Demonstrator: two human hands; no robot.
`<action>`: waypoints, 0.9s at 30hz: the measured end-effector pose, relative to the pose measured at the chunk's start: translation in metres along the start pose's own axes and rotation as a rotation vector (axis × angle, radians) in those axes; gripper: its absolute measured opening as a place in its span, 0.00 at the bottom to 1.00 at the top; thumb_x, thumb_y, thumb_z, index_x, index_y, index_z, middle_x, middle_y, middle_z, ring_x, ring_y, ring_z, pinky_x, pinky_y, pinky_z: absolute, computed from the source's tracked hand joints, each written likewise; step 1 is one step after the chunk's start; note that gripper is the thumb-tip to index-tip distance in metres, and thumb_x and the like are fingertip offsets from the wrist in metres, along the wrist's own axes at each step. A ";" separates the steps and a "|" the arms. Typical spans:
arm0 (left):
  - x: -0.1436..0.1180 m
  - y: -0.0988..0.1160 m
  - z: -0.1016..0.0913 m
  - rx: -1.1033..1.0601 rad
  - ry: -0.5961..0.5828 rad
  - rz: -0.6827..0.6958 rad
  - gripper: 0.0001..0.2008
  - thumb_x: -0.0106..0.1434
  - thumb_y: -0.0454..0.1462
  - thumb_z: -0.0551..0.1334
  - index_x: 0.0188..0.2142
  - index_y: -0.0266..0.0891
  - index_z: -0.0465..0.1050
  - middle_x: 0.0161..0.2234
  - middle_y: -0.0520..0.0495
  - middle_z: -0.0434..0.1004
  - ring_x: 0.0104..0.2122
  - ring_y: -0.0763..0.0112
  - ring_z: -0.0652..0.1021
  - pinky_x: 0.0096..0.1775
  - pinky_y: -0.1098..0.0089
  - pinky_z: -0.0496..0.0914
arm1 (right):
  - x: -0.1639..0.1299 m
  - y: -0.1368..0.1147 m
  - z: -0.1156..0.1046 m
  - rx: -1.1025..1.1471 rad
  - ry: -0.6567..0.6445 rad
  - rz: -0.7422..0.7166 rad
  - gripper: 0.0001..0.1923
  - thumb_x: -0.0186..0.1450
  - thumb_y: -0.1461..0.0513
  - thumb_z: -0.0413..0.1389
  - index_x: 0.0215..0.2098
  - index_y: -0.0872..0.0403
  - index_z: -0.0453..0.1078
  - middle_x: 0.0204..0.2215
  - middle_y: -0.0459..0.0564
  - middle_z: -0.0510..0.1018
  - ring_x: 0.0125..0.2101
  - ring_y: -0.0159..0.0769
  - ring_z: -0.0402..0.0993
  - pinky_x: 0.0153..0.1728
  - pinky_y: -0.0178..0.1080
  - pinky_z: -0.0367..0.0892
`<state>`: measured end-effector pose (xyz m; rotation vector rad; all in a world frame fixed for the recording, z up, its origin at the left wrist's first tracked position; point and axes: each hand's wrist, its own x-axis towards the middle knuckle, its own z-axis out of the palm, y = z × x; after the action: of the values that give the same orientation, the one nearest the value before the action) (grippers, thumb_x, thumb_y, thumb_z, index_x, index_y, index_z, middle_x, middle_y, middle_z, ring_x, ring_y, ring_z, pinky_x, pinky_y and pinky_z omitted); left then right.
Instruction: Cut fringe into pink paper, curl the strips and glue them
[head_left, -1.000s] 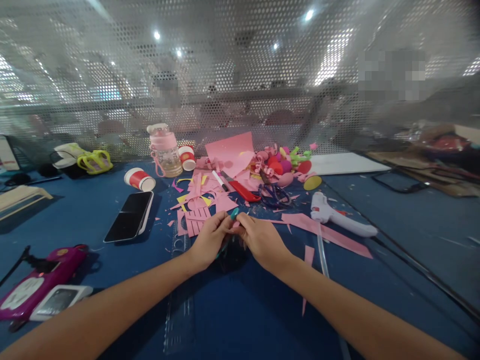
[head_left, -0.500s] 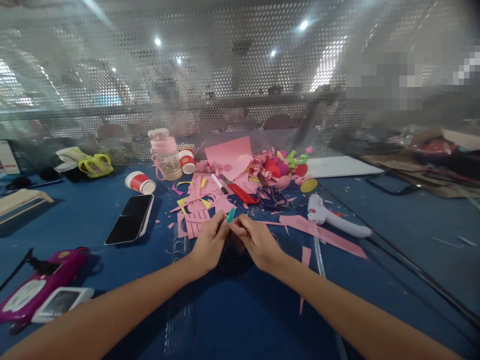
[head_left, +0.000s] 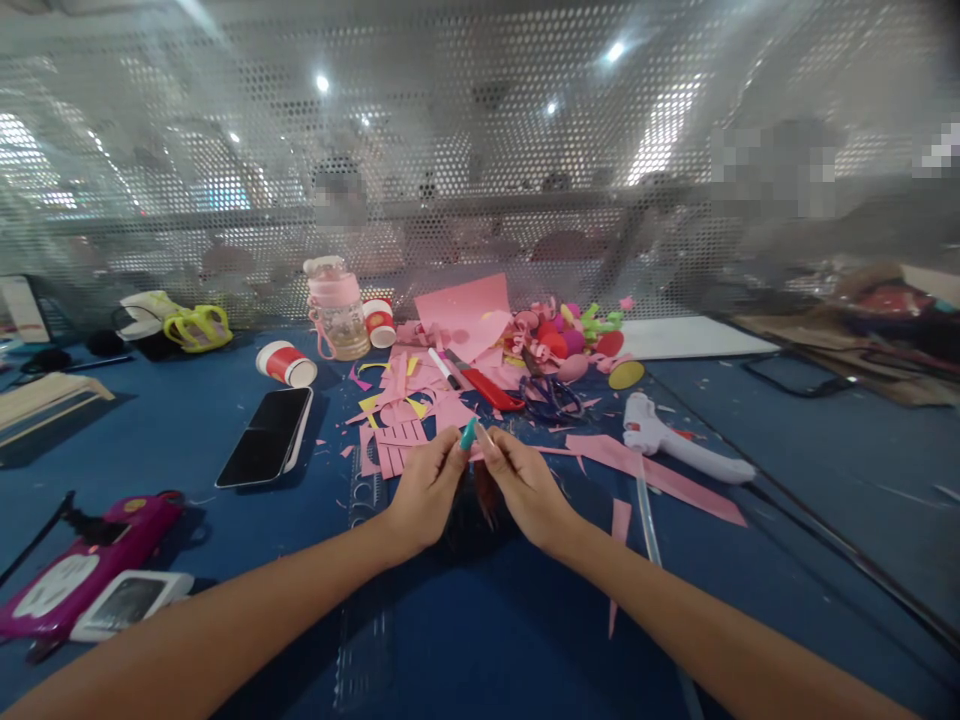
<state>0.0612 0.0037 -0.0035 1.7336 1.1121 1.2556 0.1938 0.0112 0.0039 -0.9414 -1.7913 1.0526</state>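
Observation:
My left hand (head_left: 427,492) and my right hand (head_left: 532,492) meet in front of me, just above the blue table. Both are closed, with thumbs and fingers pinched at the tips. A teal tip (head_left: 468,434) shows at the left thumb, and a pale tip at the right thumb touches or nearly touches it. What the fingers hold, if anything, is too small to make out. Between the palms hangs a dark reddish-brown patch (head_left: 487,492), which I cannot identify. Beyond the hands lie pink paper scraps (head_left: 397,445) and a red-handled cutter (head_left: 487,385).
Left: a phone (head_left: 268,437), a purple case (head_left: 90,560), a paper cup (head_left: 285,363) and a pink-lidded bottle (head_left: 337,315). Right: a white glue gun (head_left: 675,445) with its cable, and a pink strip (head_left: 660,478). Scissors (head_left: 551,397) lie centrally; a clear ruler (head_left: 360,650) is near.
The thumbs have shifted so that the pale right tip now shows beside the teal one. More of the reddish-brown patch appears between the palms. The whole view has moved slightly.

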 end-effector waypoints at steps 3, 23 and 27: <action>0.000 0.001 0.000 -0.012 0.009 -0.010 0.16 0.63 0.45 0.47 0.24 0.38 0.58 0.22 0.55 0.57 0.23 0.76 0.59 0.26 0.74 0.56 | 0.000 -0.001 0.002 0.004 0.053 -0.006 0.17 0.64 0.50 0.42 0.26 0.53 0.55 0.15 0.40 0.60 0.16 0.26 0.58 0.17 0.30 0.56; -0.008 0.003 0.006 0.137 0.116 0.047 0.15 0.64 0.44 0.44 0.25 0.39 0.57 0.21 0.54 0.58 0.24 0.74 0.63 0.27 0.72 0.58 | -0.006 -0.004 0.017 -0.037 0.204 -0.007 0.18 0.65 0.52 0.40 0.31 0.54 0.63 0.18 0.43 0.64 0.20 0.29 0.60 0.25 0.33 0.62; -0.012 0.004 0.011 0.160 0.176 0.069 0.15 0.65 0.43 0.43 0.26 0.39 0.57 0.22 0.53 0.61 0.23 0.74 0.64 0.27 0.71 0.59 | -0.009 -0.007 0.021 -0.001 0.260 0.006 0.18 0.64 0.51 0.41 0.32 0.54 0.65 0.19 0.44 0.65 0.20 0.30 0.61 0.23 0.32 0.61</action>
<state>0.0705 -0.0098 -0.0072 1.8192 1.2947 1.4173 0.1770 -0.0054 0.0018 -1.0342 -1.5754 0.8892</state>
